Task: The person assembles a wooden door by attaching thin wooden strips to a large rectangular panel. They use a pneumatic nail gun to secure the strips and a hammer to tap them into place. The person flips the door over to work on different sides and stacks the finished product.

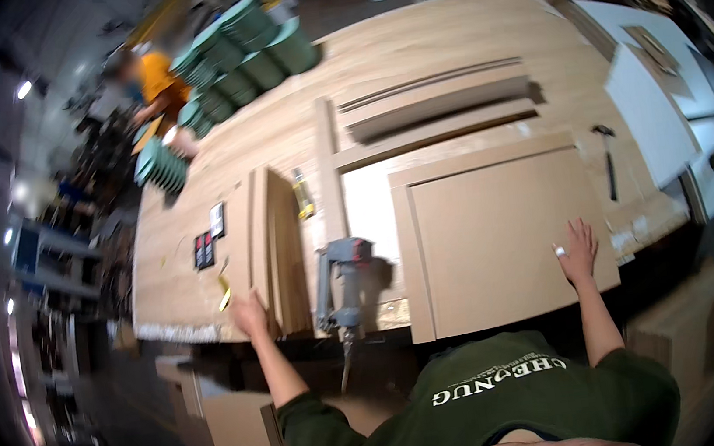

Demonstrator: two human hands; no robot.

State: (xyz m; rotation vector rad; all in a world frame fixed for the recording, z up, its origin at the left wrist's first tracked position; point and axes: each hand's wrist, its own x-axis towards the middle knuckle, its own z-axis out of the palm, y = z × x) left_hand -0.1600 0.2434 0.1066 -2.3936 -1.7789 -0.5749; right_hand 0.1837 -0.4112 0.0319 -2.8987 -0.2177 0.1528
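Note:
My right hand [580, 252] lies with fingers spread on a flat brown panel [498, 224] at the table's near right; a light band shows on one finger. My left hand [250, 315] is at the near end of a stack of long brown boards [276, 250]; its fingers are small and blurred, so their grip is unclear. A small yellow item [224, 293] lies just beyond that hand. Between my hands a grey nail gun [346, 281] rests near the table edge, a hose fitting hanging from it.
Narrow boards [440, 99] lie farther back on the wooden table [441, 33]. A hammer [608, 161] is at the right, a yellow cutter-like tool [303, 194] at the left. Green containers [245, 55] stand far left, near a person in orange [160, 82]. White panels [648, 115] lean right.

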